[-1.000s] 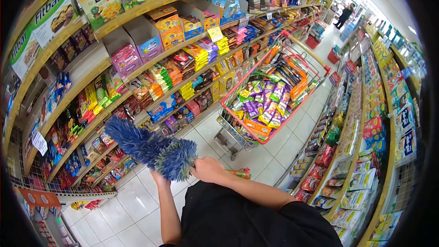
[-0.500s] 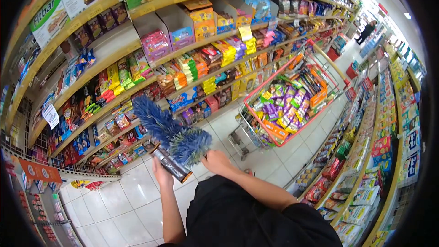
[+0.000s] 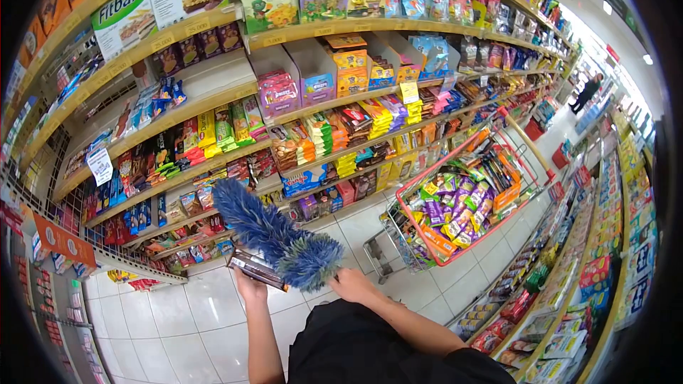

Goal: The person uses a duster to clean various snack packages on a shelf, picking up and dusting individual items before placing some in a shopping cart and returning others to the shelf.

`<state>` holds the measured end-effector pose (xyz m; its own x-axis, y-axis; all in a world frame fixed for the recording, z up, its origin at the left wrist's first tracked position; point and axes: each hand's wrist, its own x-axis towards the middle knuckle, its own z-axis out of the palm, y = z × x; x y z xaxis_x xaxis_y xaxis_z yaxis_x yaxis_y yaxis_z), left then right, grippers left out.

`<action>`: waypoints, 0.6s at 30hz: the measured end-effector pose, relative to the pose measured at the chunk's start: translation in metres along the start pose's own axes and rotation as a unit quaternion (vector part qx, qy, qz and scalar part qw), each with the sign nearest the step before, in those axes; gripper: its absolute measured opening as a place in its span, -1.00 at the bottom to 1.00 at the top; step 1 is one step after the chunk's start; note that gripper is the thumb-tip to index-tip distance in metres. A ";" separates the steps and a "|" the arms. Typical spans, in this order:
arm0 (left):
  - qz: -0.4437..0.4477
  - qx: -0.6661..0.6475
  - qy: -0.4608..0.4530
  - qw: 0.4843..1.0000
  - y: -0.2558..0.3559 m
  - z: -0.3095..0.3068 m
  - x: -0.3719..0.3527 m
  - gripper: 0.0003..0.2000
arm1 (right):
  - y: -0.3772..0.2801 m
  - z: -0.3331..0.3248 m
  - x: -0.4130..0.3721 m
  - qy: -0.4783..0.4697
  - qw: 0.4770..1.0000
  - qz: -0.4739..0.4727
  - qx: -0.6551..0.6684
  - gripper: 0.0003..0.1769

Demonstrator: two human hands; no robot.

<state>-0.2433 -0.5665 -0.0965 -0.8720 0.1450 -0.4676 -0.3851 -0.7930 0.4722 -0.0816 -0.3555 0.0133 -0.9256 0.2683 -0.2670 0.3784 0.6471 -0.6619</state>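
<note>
In my right hand (image 3: 352, 286), closed around its handle end, is a fluffy blue feather duster (image 3: 274, 236) that reaches up and to the left. My left hand (image 3: 252, 289) grips a dark, flat box (image 3: 257, 268) with a brownish edge from below; its print is too small to read. The duster's paler end overlaps the right part of this box in the head view. Beyond the duster tip are low shelves of snack packets (image 3: 191, 204).
A red-rimmed shopping cart (image 3: 400, 224) piled with colourful packets stands at my right on white tiles. Tiered snack shelves (image 3: 306, 33) curve along the front and left. Another shelf row (image 3: 551, 291) runs along the right. A person (image 3: 588, 92) in dark clothes stands far down the aisle.
The view has tilted up, showing more of the upper shelves. The box in my left hand has turned flatter and moved slightly left. The duster stays in my right hand.
</note>
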 end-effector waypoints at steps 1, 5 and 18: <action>-0.032 0.000 -0.014 0.999 0.003 0.011 -0.008 -0.62 | -0.002 -0.004 -0.004 -0.011 1.000 -0.014 0.005 -0.53; -0.088 -0.009 -0.021 0.996 0.001 0.018 -0.003 -0.63 | -0.013 -0.005 -0.006 -0.025 0.999 -0.024 0.008 -0.52; -0.187 0.038 -0.086 0.978 -0.006 0.021 -0.009 -0.63 | -0.024 -0.015 -0.008 -0.015 0.999 0.009 -0.030 -0.63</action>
<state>-0.2393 -0.5508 -0.0789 -0.7015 0.5190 -0.4885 -0.7024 -0.6198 0.3501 -0.0828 -0.3623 0.0416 -0.9177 0.2602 -0.3002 0.3946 0.6837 -0.6139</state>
